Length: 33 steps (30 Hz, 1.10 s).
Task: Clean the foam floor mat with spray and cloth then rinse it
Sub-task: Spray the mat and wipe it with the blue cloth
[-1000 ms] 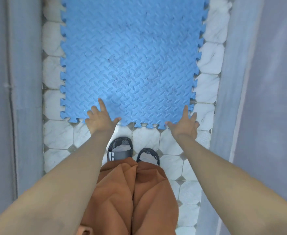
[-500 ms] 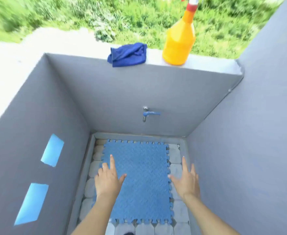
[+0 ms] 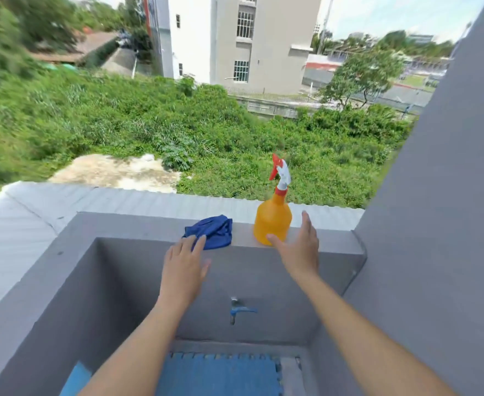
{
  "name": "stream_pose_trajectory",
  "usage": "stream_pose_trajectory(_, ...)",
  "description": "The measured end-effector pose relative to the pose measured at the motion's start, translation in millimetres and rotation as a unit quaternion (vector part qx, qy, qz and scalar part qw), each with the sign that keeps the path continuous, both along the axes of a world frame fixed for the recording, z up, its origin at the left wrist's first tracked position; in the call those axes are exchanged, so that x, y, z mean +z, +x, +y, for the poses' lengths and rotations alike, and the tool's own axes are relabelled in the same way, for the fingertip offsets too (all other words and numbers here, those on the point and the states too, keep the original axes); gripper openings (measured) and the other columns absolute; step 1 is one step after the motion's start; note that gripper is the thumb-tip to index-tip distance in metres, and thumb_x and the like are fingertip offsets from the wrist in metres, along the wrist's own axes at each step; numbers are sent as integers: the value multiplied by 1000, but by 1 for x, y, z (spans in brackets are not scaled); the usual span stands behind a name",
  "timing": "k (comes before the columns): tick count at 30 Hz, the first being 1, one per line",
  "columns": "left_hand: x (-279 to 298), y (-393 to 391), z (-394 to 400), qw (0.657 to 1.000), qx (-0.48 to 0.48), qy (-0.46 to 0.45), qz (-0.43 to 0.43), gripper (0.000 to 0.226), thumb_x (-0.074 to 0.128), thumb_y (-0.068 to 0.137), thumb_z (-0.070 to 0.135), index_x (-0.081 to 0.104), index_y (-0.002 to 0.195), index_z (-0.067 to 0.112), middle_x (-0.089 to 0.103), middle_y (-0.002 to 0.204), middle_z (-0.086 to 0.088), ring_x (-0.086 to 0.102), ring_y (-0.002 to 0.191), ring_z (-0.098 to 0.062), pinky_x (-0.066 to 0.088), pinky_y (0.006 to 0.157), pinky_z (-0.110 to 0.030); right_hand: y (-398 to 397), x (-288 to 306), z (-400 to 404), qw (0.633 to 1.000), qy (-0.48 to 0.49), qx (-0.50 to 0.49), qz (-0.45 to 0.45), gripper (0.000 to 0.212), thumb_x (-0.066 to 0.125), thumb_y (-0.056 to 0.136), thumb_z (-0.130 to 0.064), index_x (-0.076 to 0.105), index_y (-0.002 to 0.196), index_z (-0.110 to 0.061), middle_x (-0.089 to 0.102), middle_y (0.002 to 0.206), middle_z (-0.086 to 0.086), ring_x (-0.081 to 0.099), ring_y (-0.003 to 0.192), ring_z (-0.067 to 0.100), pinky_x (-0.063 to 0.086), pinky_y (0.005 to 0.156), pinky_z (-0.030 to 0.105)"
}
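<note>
An orange spray bottle (image 3: 272, 221) with a red and white trigger head stands upright on top of the grey wall (image 3: 137, 227). A crumpled dark blue cloth (image 3: 213, 230) lies on the same ledge, left of the bottle. My right hand (image 3: 299, 247) is open, fingers spread, just in front of and to the right of the bottle; its thumb lies over the bottle's base. My left hand (image 3: 184, 265) is open with its fingertips at the cloth's near edge. The blue foam mat (image 3: 220, 374) lies flat on the floor far below.
A blue-handled tap (image 3: 238, 310) sticks out of the far wall below the ledge. Grey walls enclose the wash bay on the left, far side and right (image 3: 435, 224). Beyond the ledge are a corrugated roof, green bushes and buildings.
Both hands left the mat's near edge and rose to the top of the wall. The view tilted up from the floor, bringing the cloth and bottle close.
</note>
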State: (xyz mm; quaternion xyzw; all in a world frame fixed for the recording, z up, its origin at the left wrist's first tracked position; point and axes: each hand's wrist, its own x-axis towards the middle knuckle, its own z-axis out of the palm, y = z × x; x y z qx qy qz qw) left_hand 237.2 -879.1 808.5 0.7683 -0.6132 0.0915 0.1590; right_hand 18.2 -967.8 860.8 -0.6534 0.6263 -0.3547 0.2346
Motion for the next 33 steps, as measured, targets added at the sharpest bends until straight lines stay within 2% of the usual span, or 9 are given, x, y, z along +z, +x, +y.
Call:
stream_pose_trajectory(2,-6,10,-33,1000,-22,-11,-16,57,79,71,26,62,122,8,63,121,-14,61,103,-35,49,88,-42,16,2,-45,999,5,-5,-35,104,78,77,-43,14,155,-16,28,158,11,26,144,28,28,112,41)
stream_pose_trajectory(5,-24,23,-76,999,-31,44,3,61,61,87,36,43,140,12,41,146,-11,42,128,-31,35,104,-41,39,-7,-100,997,-8,2,-70,101,78,77,-45,19,153,-17,32,156,8,32,141,26,32,109,40)
stream_pose_trajectory(9,-59,39,-130,990,-50,130,2,89,54,85,60,14,152,17,4,160,-6,12,146,-27,19,116,-42,53,-40,-147,986,-8,6,-166,48,71,86,-35,50,128,-22,62,123,1,58,114,24,38,82,28)
stream_pose_trajectory(12,-93,50,-155,982,-29,183,22,107,52,76,73,-2,153,21,-5,161,-3,1,147,-25,10,117,-47,50,-65,-169,986,-83,13,-147,36,71,85,-36,52,110,-19,62,100,-5,60,96,19,38,74,26)
stream_pose_trajectory(18,-140,57,-168,994,-7,76,-71,101,60,70,71,26,149,19,32,150,-8,30,136,-31,25,108,-47,50,-77,-196,983,-130,46,-121,40,74,76,-31,44,99,-17,64,95,1,58,84,19,41,67,26)
stream_pose_trajectory(23,-119,62,-180,989,-3,126,-80,90,73,64,63,39,134,19,45,126,-7,42,115,-32,36,87,-45,55,-71,-198,985,-113,51,-116,42,74,74,-27,38,94,-17,55,86,-5,49,71,13,34,49,11)
stream_pose_trajectory(27,-109,46,-164,991,-3,108,-84,53,71,80,18,45,126,15,49,120,-8,45,107,-32,38,75,-42,52,-47,-185,995,-50,47,-66,46,72,75,-30,37,103,-18,43,75,-14,43,64,8,29,44,15)
stream_pose_trajectory(30,-104,36,-137,997,-14,80,11,47,52,78,-10,50,120,10,52,114,-12,52,94,-34,44,66,-41,49,-34,-155,998,-55,31,-23,37,59,76,-32,49,110,-22,44,69,-7,42,57,11,31,49,33)
stream_pose_trajectory(33,-108,29,-91,981,12,64,183,50,40,80,-8,51,123,13,52,111,-11,58,72,-35,53,62,-43,38,-55,-102,988,-153,18,-16,49,56,77,-28,59,125,-19,61,83,2,52,73,26,37,64,28)
